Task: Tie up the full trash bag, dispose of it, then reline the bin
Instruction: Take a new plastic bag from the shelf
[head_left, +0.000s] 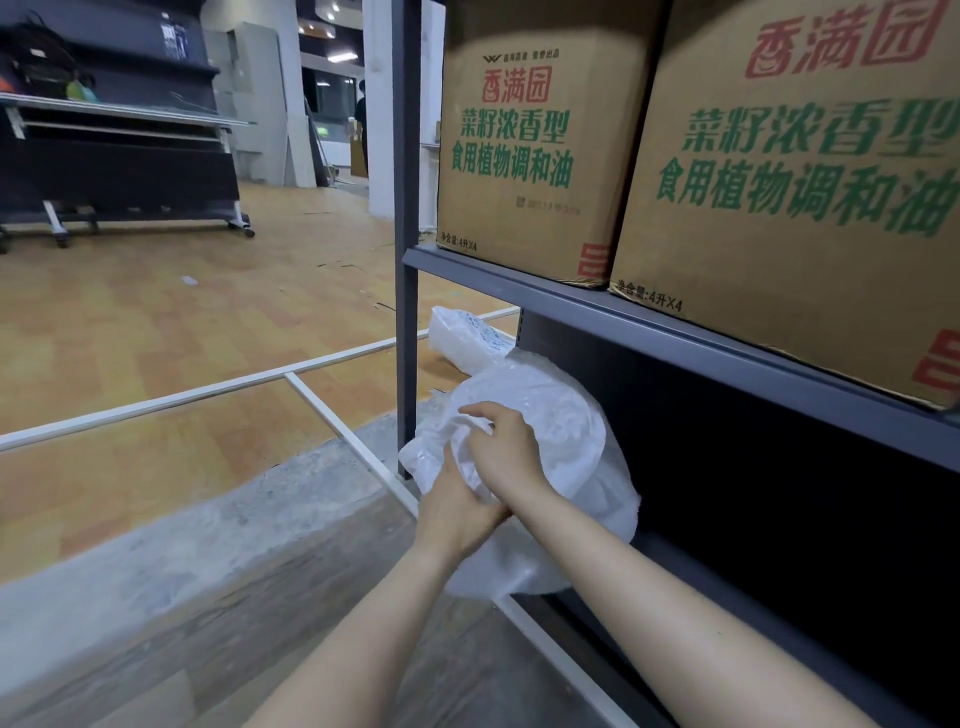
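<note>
Beside the front post of the grey shelving unit (675, 332), low near the floor, a white translucent trash bag (561, 431) bulges out from the dark lower bay, under the shelf that carries two cardboard boxes (524, 140). Both hands work at its near, left-facing side, where the plastic gathers. My right hand (506, 452) lies on top, fingers curled into the film, pinching a fold; the left hand (452, 512) is tucked just beneath it, and its fingers are hidden under the right wrist and plastic, so I cannot tell whether they grip. The bag's bulk lies up and to the right of the fingers, toward the shelf. A second white bag (467, 338) lies on the floor behind the post.
</note>
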